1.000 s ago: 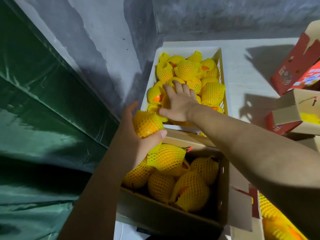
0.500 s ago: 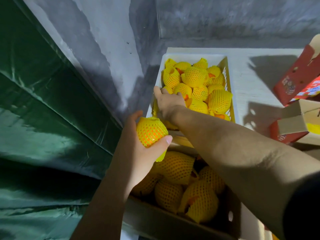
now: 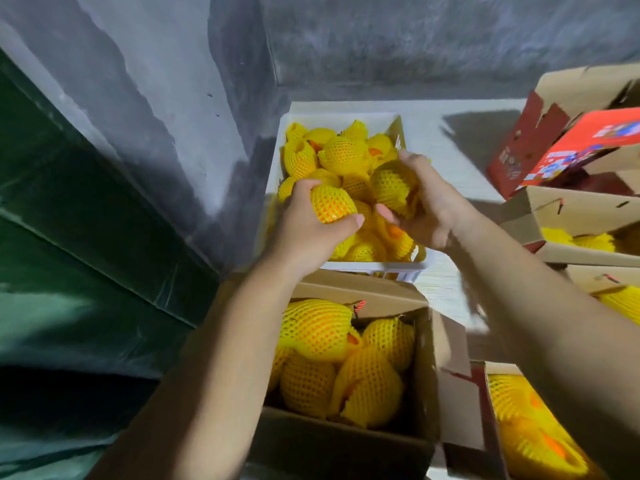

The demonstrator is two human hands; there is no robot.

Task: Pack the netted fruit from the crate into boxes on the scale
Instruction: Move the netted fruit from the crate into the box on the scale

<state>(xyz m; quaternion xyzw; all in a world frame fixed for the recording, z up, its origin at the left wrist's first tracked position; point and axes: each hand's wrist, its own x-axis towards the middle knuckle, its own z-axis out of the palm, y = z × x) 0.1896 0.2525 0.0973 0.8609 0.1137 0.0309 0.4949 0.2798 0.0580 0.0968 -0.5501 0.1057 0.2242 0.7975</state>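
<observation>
two netted fruits are held above the white crate (image 3: 277,168): the left hand (image 3: 304,226) grips one netted fruit (image 3: 332,204), and the right hand (image 3: 426,209) curls round another (image 3: 391,183). more netted fruit fills the crate and the open cardboard box (image 3: 426,358) nearer the person. other boxes (image 3: 561,220) stand at right.
</observation>
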